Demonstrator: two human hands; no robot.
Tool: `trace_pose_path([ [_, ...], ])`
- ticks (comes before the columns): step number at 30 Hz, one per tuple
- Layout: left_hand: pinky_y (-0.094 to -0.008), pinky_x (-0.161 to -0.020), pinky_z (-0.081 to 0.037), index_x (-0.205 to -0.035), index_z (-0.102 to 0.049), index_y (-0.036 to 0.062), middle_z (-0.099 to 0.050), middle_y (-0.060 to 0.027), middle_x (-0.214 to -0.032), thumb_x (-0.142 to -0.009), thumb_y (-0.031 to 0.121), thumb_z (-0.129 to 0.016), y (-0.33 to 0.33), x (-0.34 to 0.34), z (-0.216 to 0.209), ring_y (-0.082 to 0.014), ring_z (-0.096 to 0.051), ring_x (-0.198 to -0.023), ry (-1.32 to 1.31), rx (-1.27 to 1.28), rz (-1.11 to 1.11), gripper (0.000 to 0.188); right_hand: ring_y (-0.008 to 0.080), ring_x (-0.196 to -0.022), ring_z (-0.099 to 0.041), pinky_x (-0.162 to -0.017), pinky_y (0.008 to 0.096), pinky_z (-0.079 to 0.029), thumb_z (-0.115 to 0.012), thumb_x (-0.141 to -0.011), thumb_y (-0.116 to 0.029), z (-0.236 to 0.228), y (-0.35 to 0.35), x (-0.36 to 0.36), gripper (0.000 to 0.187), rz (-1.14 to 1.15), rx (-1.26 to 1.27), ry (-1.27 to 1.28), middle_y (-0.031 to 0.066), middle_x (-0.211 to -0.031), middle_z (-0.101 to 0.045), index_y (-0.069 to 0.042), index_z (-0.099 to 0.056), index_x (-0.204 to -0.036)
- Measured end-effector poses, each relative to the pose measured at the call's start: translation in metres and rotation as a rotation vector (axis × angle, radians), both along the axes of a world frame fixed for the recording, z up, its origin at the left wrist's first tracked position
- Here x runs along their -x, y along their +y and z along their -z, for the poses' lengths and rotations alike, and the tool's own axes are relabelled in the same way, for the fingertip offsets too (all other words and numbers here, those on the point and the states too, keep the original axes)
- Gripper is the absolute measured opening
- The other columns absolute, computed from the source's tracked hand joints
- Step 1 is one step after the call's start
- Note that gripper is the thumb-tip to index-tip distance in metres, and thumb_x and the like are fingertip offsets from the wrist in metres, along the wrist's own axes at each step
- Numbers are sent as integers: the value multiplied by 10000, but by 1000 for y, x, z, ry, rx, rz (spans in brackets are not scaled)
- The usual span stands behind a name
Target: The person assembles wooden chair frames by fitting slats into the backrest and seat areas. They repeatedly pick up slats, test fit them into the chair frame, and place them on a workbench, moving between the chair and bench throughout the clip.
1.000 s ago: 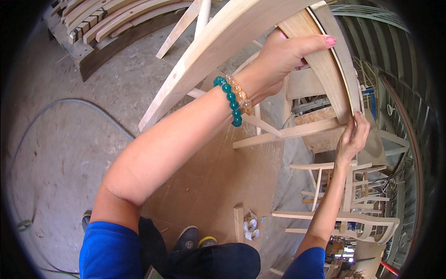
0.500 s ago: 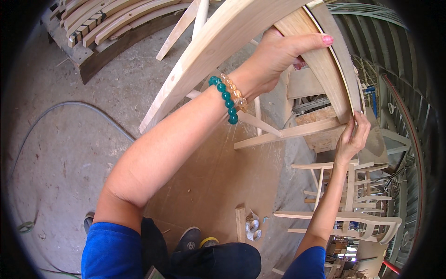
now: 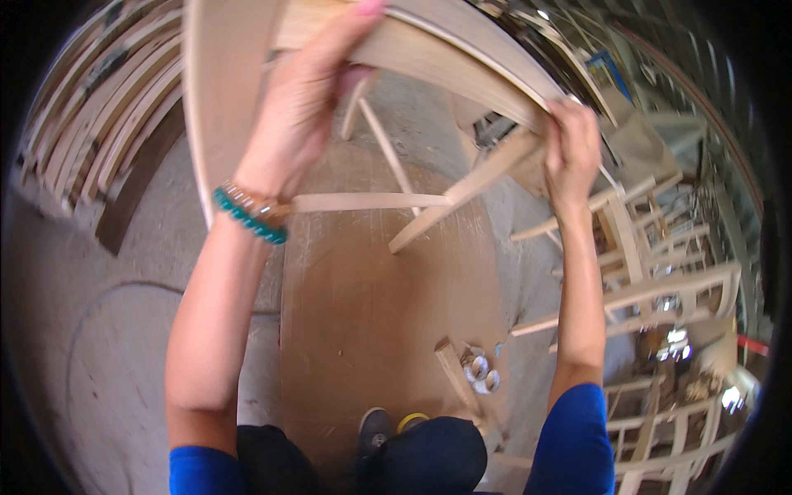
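Observation:
A pale bare-wood chair frame (image 3: 450,66) stands before me at the top of the view, its seat edge running from upper left to right. My left hand (image 3: 293,111), with two bead bracelets at the wrist, grips the curved rail, thumb over the top edge and fingers behind it. At the rail's right end, my right hand (image 3: 572,153) pinches the corner where a thin strip or panel (image 3: 474,45) lies along the edge. Below it a leg (image 3: 433,219) slants down, joined by a stretcher (image 3: 371,200). The chair's upper part is cut off by the frame.
Curved wooden parts (image 3: 115,107) are stacked at the far left. More unfinished chairs (image 3: 652,289) crowd the right side. A brown sheet (image 3: 363,313) covers the floor, with a wood block (image 3: 458,375) and tape rolls (image 3: 480,375) near my feet. A hose (image 3: 78,330) lies at left.
The view has swung, so the chair and both hands appear farther left and higher. My left forearm is more upright. Both hands still hold the rail.

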State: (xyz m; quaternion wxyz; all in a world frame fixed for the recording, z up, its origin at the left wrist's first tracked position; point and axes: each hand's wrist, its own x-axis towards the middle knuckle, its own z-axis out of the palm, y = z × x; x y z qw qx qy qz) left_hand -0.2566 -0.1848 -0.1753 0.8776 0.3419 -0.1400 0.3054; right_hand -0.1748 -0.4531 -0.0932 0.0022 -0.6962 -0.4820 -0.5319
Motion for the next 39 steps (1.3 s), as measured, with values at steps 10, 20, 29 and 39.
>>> trace_pose_path([
  [10,-317,-920,-487,-1029,-620,120,-645,1,-1039,-860,293,-678,6,9,27,-168,-613,-1026,119,-21,32,248,228,-890,-591,-669,332,-505,-585,-708,47,5,-7,9,257,43,-62,39,13,-944,-592,-126,-570,-898],
  [20,-269,-858,-495,-1007,-624,161,-671,24,-978,-864,314,-670,9,18,26,-125,-631,-956,117,-65,31,214,226,-899,-593,-626,330,-511,-587,-652,55,22,-39,61,370,102,-121,74,-15,-1023,-608,-145,-587,-963],
  [29,-256,-765,-542,-1214,-542,69,-640,-80,-1061,-946,274,-539,2,33,54,-152,-650,-902,231,-226,77,337,269,-835,-632,-714,330,-509,-599,-783,51,34,-103,132,206,255,-80,6,169,-1006,-644,-5,-590,-981],
  [39,-336,-955,-437,-1315,-464,57,-494,-136,-1326,-908,379,-577,-43,56,116,-235,-518,-1173,368,-1027,461,531,353,-1216,-472,-1070,506,-393,-432,-951,-31,15,-238,116,387,-1133,-1360,1331,282,-1232,-494,62,-321,-1310],
])
